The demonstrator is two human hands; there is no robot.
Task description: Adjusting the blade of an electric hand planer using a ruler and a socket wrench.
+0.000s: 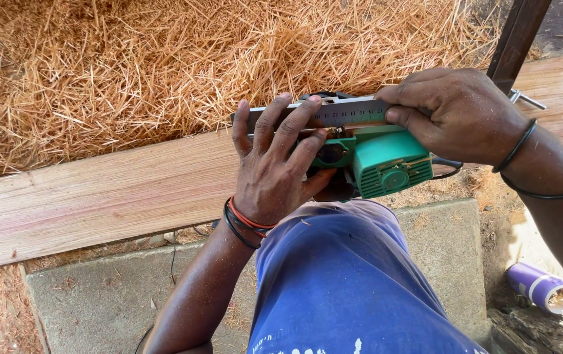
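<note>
A green electric planer (382, 164) lies upturned on a long wooden plank (111, 190). Across its sole rests a metal ruler (340, 113). My left hand (276, 164) presses its fingers on the left part of the ruler and grips the planer's front. My right hand (455, 111) pinches the ruler's right end with thumb and fingers, over the planer's motor housing. The planer's underside and blade area are mostly hidden by my hands.
A deep pile of wood shavings (131, 65) lies beyond the plank. A dark metal post (517, 39) stands at top right. My blue-clad knee (340, 282) is over a concrete slab (98, 301). A purple-and-white tube (538, 286) lies at lower right.
</note>
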